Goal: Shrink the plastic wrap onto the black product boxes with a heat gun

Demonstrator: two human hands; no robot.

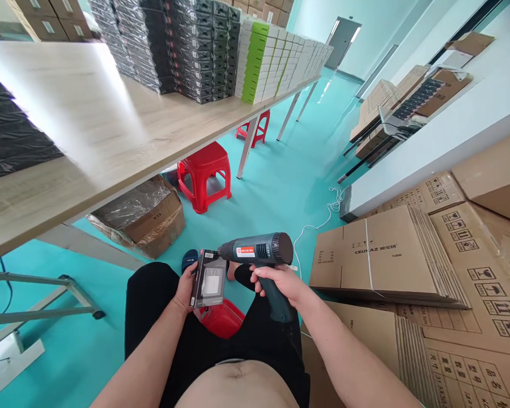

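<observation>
In my left hand [183, 290] is a small dark retail box [209, 283] with a pale square on its face, held upright by its left side between my legs. My right hand [276, 281] is wrapped round the grip of a dark heat gun [255, 248] with an orange and white label. The heat gun's nozzle points left, at the upper right of the box, close to or touching it; I cannot tell which. Part of a red stool [223, 320] shows below the box, between my thighs.
On the long wooden table [123, 122] stand stacks of film-wrapped black boxes [202, 51] and white-and-green boxes [255, 62]. Beneath its edge are a red stool [204, 170] and an open carton with plastic film [144, 215]. Flattened cartons [374, 249] lean at my right; a white cable [310, 226] crosses the floor.
</observation>
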